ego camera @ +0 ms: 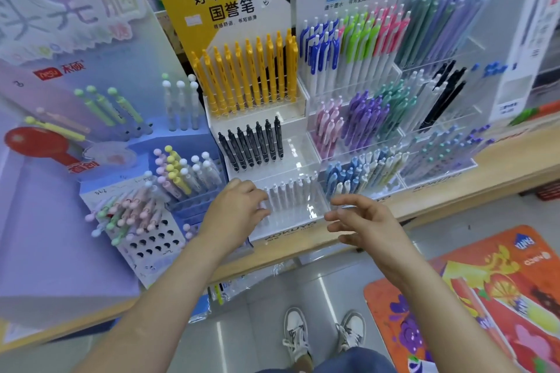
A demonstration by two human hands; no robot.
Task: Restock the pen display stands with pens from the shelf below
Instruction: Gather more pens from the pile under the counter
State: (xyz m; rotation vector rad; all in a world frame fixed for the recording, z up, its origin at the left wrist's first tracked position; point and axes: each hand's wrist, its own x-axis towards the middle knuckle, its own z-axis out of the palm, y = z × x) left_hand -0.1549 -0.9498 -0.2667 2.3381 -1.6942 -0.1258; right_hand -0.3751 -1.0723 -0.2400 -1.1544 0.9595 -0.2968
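A white tiered Kokuyo stand (291, 225) sits on the wooden shelf. It carries yellow pens (248, 76) on the top tier, black pens (251, 145) on the middle tier and a row of white pens (291, 194) at the front. My left hand (239, 209) is at the left end of that front row, its fingers curled around a white pen there. My right hand (360, 221) hovers by the stand's front right corner. Its fingers are spread and relaxed and hold nothing.
A purple stand (151, 206) with pastel ball-top pens is on the left. A clear acrylic stand (363, 136) of coloured pens stands close on the right. The shelf edge (454, 191) runs in front. Below it lies a clear packet (224, 291). An orange mat (485, 297) covers the floor.
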